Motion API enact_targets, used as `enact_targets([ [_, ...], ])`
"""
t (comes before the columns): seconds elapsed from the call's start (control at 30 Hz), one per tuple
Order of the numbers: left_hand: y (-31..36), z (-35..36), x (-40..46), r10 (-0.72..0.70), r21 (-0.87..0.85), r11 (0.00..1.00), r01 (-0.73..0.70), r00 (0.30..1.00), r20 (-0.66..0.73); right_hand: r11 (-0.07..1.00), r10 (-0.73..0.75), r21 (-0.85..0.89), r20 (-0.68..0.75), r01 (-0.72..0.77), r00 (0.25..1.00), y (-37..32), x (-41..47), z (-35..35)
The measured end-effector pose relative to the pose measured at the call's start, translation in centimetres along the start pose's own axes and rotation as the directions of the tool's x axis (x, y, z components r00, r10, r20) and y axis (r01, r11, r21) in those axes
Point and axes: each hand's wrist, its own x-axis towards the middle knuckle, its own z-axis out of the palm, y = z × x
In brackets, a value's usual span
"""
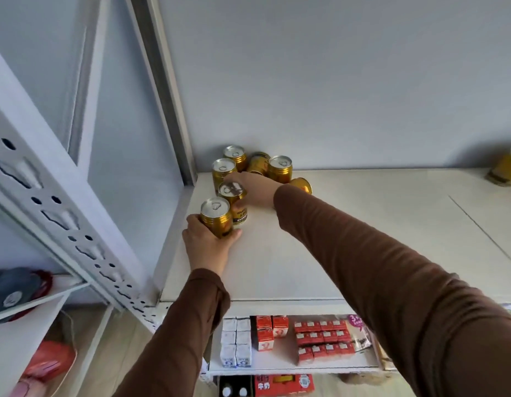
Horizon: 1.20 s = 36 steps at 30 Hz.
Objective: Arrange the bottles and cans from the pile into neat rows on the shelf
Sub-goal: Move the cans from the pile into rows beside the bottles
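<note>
Several gold cans stand or lie at the back left corner of the cream shelf (348,224). My left hand (208,247) grips one upright gold can (217,216) near the shelf's left edge. Just behind it, my right hand (257,190) holds a second upright gold can (232,204) from the right side. Three more cans stand upright behind: one (223,170), one (235,156) and one (280,167). Between them a can (258,163) lies tilted, and another can (301,184) lies on its side, partly hidden by my right wrist.
A lone gold can (506,170) stands at the shelf's far right by the wall. A white perforated upright (62,219) crosses the left. Below, a lower shelf holds white cartons (237,342) and red cartons (323,339). A neighbouring rack at left holds a blue item (10,287).
</note>
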Motion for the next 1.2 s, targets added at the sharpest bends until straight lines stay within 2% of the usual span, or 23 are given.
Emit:
enact_targets([
  [0.1, -0.3, -0.5, 0.1, 0.026, -0.057, 0.998, -0.023, 0.999, 0.046, 0.998, 0.027, 0.063, -0.061, -0.023, 0.998, 0.2, -0.5, 0.2],
  [0.2, -0.1, -1.2, 0.1, 0.039, -0.195, 0.981, -0.020, 0.995, 0.094, 0.986, 0.052, 0.165, -0.160, -0.026, 0.986, 0.8, -2.3, -0.5],
  [0.43, 4.4, -0.6, -1.3, 0.232, -0.422, 0.901, -0.098, 0.932, 0.280, 0.921, 0.178, 0.387, -0.306, -0.049, 0.935, 2.7, -10.7, -5.4],
  [0.53, 6.6, 1.7, -2.1, 0.288, -0.479, 0.875, -0.070, 0.870, 0.399, 0.889, 0.277, 0.447, -0.350, -0.101, 0.895, 4.7, -14.8, -6.8],
  [0.7, 10.2, 7.6, -4.7, 0.401, -0.514, 0.854, -0.079, 0.728, 0.556, 0.865, 0.436, 0.442, -0.429, -0.237, 0.791, 8.7, -22.5, -7.5],
  [0.97, 17.2, 17.6, -12.4, 0.485, -0.488, 0.859, -0.154, 0.552, 0.679, 0.800, 0.599, 0.428, -0.533, -0.420, 0.598, 16.0, -36.4, -8.7],
  [1.07, 20.2, 21.5, -16.2, 0.503, -0.495, 0.853, -0.164, 0.510, 0.698, 0.782, 0.623, 0.429, -0.551, -0.452, 0.555, 19.3, -42.0, -9.8],
  [1.2, 24.4, 27.1, -22.0, 0.511, -0.485, 0.854, -0.189, 0.483, 0.711, 0.770, 0.638, 0.433, -0.545, -0.469, 0.544, 24.0, -49.3, -11.4],
])
